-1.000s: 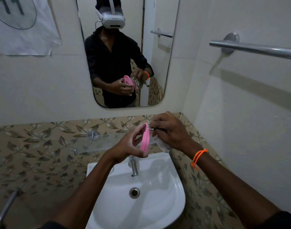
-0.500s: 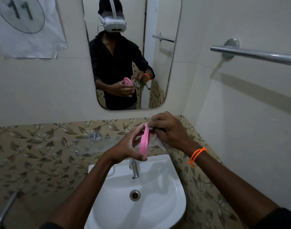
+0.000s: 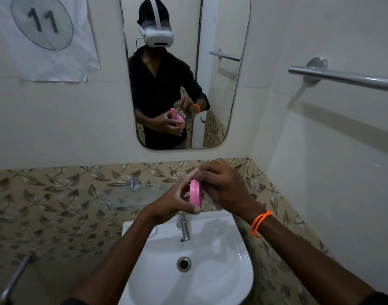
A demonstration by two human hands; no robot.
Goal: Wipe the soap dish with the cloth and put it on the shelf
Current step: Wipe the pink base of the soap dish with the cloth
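Person at a bathroom washbasin, seen from above the hands. The left hand point(image 3: 173, 201) grips a pink soap dish point(image 3: 195, 193) on edge, thumb under its lower rim and fingers curled behind it, above the chrome tap point(image 3: 184, 227) of the white washbasin point(image 3: 237, 280). The right hand point(image 3: 224, 190), with an orange beaded band point(image 3: 260, 222) at the wrist, has its fingers curled over a pale cloth point(image 3: 213, 203) and presses it against the right face of the dish; only a small part of the cloth shows below the palm. Just behind and left of the hands, a clear glass shelf point(image 3: 131, 194) is fixed to the leaf-patterned tile band point(image 3: 56, 194) by a round chrome mount point(image 3: 132, 183). The wall mirror point(image 3: 224, 84) above reflects the same grip, with the cloth appearing striped. A paper sheet point(image 3: 43, 34) marked 11 hangs at upper left, and a chrome towel rail point(image 3: 342, 79) runs along the right wall
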